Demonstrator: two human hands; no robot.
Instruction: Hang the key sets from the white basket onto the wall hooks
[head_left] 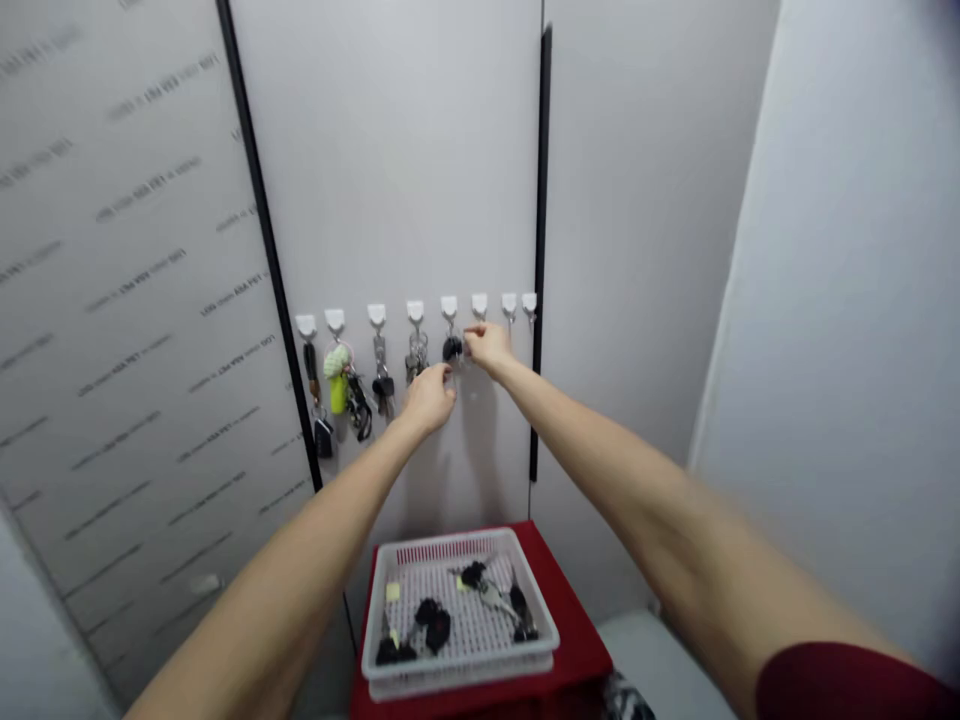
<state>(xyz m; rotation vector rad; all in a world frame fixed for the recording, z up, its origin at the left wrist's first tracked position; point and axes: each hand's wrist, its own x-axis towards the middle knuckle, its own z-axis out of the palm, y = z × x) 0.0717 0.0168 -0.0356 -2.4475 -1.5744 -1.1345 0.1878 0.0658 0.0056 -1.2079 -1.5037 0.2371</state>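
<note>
A bunch of keys with black heads (451, 348) hangs from the fifth white hook (449, 305) from the left on a pale panel. My right hand (489, 347) is at its right side, thumb and fingers pinched at the keys' edge. Just below the bunch is my left hand (430, 397), its fingers curled together; what lies between the fingertips, if anything, is too small to make out. Left of it, metal keys (413, 364) on the fourth hook are partly covered by that hand. Dark-headed keys (383, 386) hang on the third hook.
Further left hang keys with a green charm (338, 362) and a black car key (323, 437). More white hooks (509, 303) continue to the right. Below, a white plastic basket (386, 665) holding several keys stands on a red surface (574, 640). A wall (847, 300) rises at right.
</note>
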